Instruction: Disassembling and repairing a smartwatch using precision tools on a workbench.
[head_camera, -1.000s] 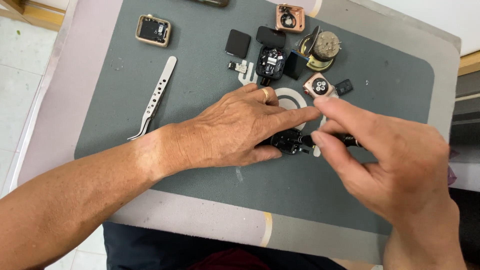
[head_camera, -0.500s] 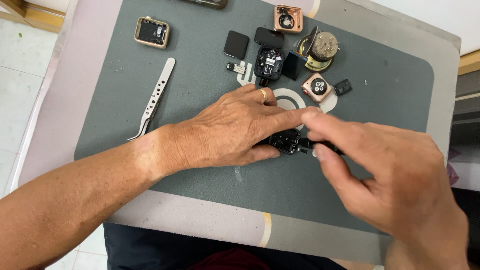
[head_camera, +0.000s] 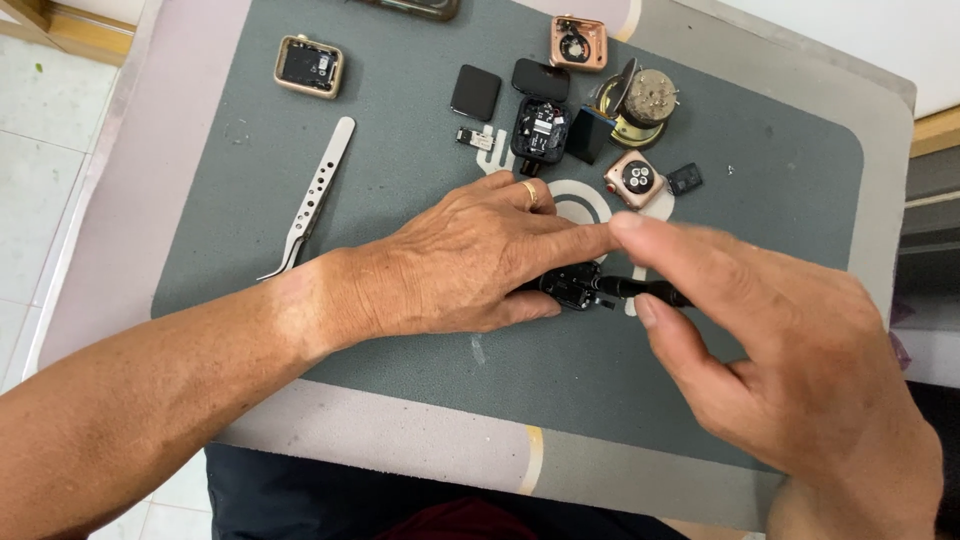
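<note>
Grey mat (head_camera: 400, 200): covers most of the tabletop (head_camera: 120, 200)
Left hand (head_camera: 470, 265): pressed flat, pinning a small black watch body (head_camera: 572, 285) mid-mat
Right hand (head_camera: 790, 370): fingers pinched on a thin black tool (head_camera: 640, 291), tip touching the watch body
Tweezers (head_camera: 312, 195): lying loose, left of the hands

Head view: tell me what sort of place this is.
Probably a small electronics repair bench for smartwatches. A grey work mat carries opened watch cases, loose screens and steel tweezers. The left hand steadies a small black part while the right hand works a thin black tool.
</note>
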